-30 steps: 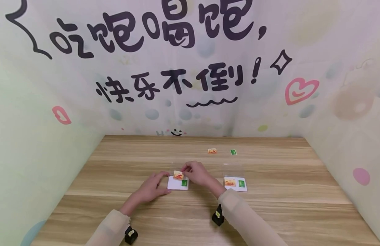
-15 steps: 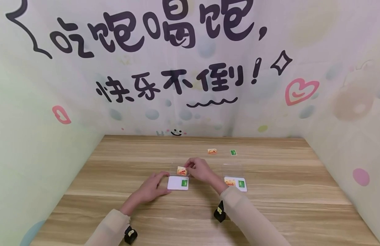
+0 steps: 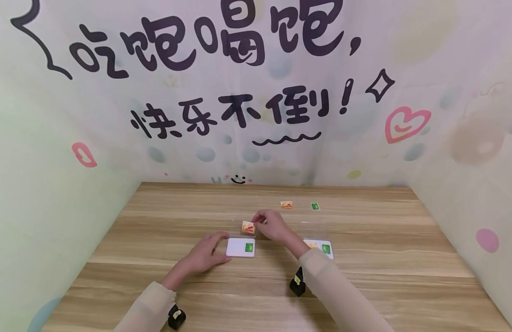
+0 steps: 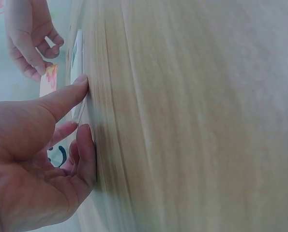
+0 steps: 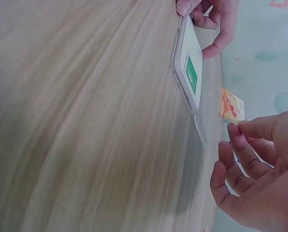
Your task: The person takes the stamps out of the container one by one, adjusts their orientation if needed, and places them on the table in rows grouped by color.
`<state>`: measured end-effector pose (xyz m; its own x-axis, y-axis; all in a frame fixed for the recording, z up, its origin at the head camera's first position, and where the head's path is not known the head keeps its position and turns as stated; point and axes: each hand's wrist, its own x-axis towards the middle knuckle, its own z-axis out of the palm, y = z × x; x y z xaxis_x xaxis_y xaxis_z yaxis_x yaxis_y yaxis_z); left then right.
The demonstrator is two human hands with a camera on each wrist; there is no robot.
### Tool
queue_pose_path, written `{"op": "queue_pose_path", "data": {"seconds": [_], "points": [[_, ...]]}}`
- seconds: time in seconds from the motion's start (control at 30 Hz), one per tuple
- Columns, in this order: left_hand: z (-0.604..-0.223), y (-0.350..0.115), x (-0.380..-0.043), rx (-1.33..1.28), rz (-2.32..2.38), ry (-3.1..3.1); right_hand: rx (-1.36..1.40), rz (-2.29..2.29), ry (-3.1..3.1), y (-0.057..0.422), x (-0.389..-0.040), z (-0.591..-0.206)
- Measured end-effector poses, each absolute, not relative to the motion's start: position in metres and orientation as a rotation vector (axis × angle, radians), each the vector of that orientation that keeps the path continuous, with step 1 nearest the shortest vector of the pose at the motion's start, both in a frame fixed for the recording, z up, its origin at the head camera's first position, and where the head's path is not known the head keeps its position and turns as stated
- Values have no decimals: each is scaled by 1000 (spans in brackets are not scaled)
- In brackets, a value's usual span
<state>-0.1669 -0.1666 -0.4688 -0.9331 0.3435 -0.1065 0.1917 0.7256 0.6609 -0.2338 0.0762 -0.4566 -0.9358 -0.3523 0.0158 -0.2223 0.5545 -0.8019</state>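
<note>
My right hand (image 3: 272, 226) pinches a small orange stamp (image 3: 248, 227) by its right edge, between thumb and index finger. In the right wrist view the stamp (image 5: 231, 104) hangs above the table, its printed face showing. It overlaps the raised clear lid (image 3: 236, 228) of a flat white case (image 3: 235, 247) in the head view. A green stamp (image 3: 249, 247) lies on the right half of that case; the left half is plain white. My left hand (image 3: 203, 253) steadies the case by its left side, thumb (image 4: 80, 79) at the near edge and index finger at the far corner.
To the right lies a second white case (image 3: 319, 244) with its clear lid (image 3: 315, 229) open, bearing an orange and a green stamp, partly behind the right forearm. Farther back on the wooden table (image 3: 189, 198) lie another orange stamp (image 3: 286, 205) and a green stamp (image 3: 315, 206).
My right hand has lifted the orange stamp away from the left case's white surface, moving it back and slightly right over the clear lid. The left hand keeps its place.
</note>
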Motion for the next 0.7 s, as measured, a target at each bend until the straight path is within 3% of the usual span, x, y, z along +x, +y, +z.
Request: {"op": "queue_pose_path", "data": {"seconds": [0.7], "points": [[-472,-162,-168,371,937,2760,-438,-1335,2675,87,-249,-461]]}}
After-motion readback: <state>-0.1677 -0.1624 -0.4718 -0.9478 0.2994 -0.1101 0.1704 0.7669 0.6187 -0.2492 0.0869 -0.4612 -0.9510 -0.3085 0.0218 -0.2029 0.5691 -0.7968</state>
